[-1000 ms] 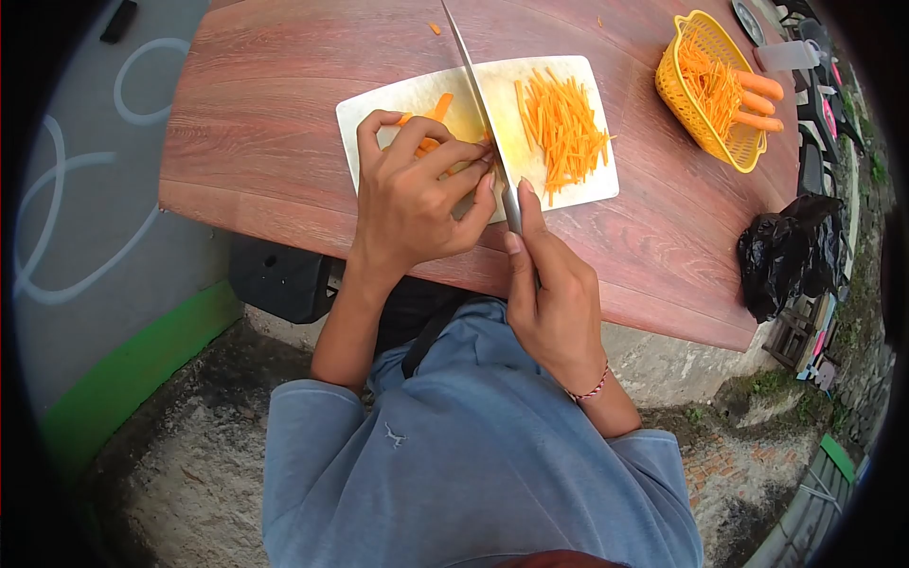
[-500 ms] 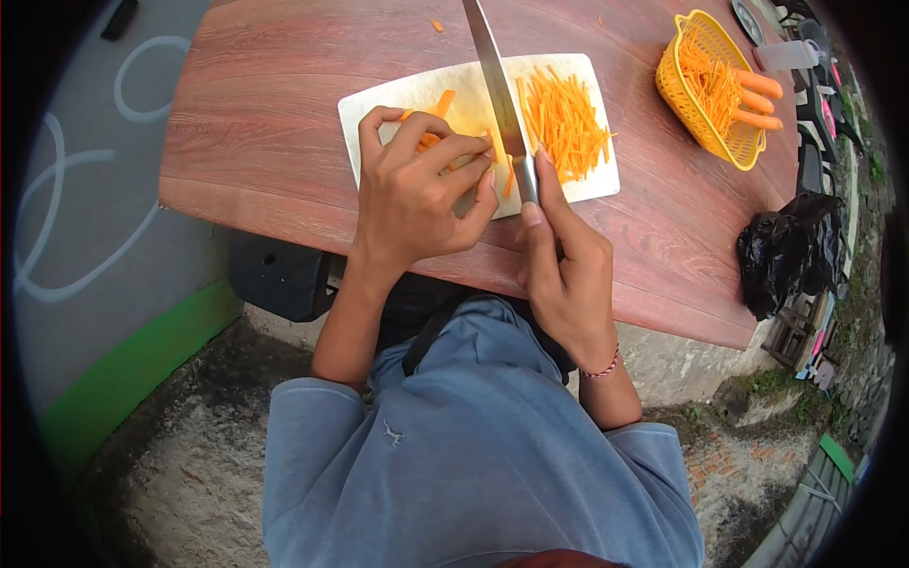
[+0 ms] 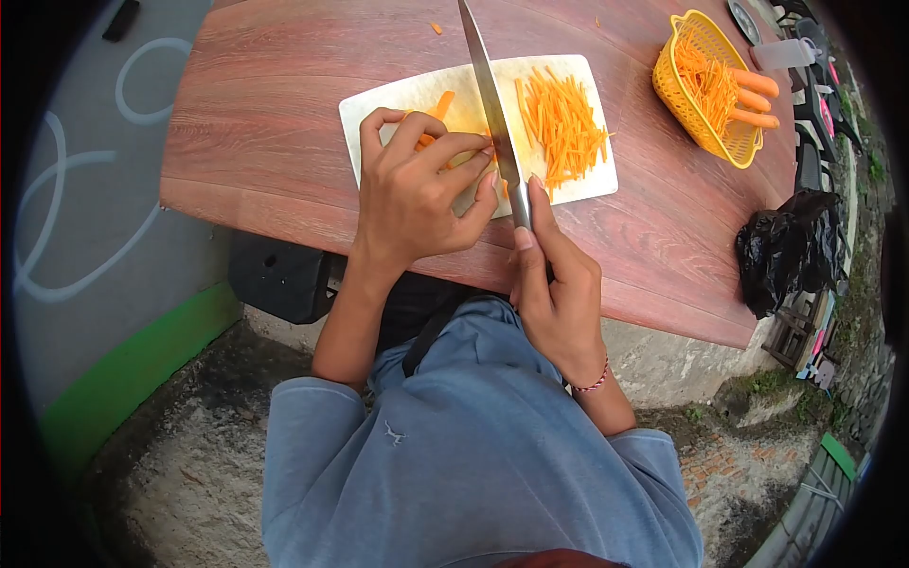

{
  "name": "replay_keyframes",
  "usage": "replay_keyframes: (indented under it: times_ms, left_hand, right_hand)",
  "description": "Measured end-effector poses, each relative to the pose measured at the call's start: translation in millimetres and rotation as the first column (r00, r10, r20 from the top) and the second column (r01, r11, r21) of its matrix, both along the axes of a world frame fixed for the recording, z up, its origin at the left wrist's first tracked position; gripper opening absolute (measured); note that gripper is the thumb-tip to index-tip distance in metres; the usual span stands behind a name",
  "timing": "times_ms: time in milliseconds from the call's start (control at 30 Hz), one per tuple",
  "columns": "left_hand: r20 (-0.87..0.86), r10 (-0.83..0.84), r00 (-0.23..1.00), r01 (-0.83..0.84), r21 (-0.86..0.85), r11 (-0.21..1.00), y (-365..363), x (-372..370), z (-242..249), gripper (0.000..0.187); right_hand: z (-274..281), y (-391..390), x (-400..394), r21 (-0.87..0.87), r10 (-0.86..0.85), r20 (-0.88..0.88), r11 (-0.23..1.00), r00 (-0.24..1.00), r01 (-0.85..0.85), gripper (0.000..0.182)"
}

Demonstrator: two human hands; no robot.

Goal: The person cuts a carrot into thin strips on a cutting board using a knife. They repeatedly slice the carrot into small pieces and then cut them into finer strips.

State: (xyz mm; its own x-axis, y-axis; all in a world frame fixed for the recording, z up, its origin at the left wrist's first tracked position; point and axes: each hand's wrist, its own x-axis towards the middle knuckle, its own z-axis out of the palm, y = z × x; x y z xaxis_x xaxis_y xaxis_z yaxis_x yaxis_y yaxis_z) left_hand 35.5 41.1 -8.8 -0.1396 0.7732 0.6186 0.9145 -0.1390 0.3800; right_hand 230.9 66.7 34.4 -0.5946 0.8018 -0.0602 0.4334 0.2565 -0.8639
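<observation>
A white cutting board (image 3: 379, 102) lies near the front edge of the table. My right hand (image 3: 559, 284) is closed round the handle of a long kitchen knife (image 3: 490, 95), its blade pointing away from me across the board. Close to the left of the blade, my left hand (image 3: 421, 189) curls its fingers down on a piece of carrot (image 3: 439, 106), most of which the fingers hide. To the right of the knife lies a pile of carrot strips (image 3: 565, 123) on the board.
On the reddish wooden table (image 3: 275, 114), a yellow basket (image 3: 678, 90) at the right holds carrot strips and several whole carrots (image 3: 755, 99). Behind it are a clear plastic bottle (image 3: 784, 55) and a metal plate (image 3: 745, 21). A black plastic bag (image 3: 791, 251) sits at the right edge.
My right hand has brought the knife a little left and toward me, closer to the left fingertips. My left hand stays almost where it was.
</observation>
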Motion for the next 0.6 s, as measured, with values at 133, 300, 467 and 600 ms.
replay_keyframes:
  times_ms: [133,300,467,600]
  left_hand:
    - [0.009,0.012,1.000,-0.012,0.029,1.000,-1.0,-0.2,0.1,0.013]
    - [-0.002,0.010,1.000,-0.010,0.027,1.000,1.2,-0.4,-4.8,0.014]
    - [-0.003,0.006,1.000,-0.006,0.022,1.000,1.3,-0.5,-6.0,0.014]
    - [-0.002,0.002,1.000,-0.002,0.027,1.000,1.9,-0.3,-5.9,0.013]
  right_hand:
    - [3.8,-1.1,-0.7,-0.014,-0.006,0.002,1.000,1.000,0.006,0.050]
    - [7.0,-1.0,-1.1,-0.012,0.009,0.032,1.000,0.999,-0.008,0.050]
    - [7.6,-2.6,-2.1,0.002,0.009,0.041,1.000,0.999,-0.009,0.051]
    - [8.0,-4.0,-3.0,0.057,0.018,0.055,0.998,0.998,-0.021,0.052]
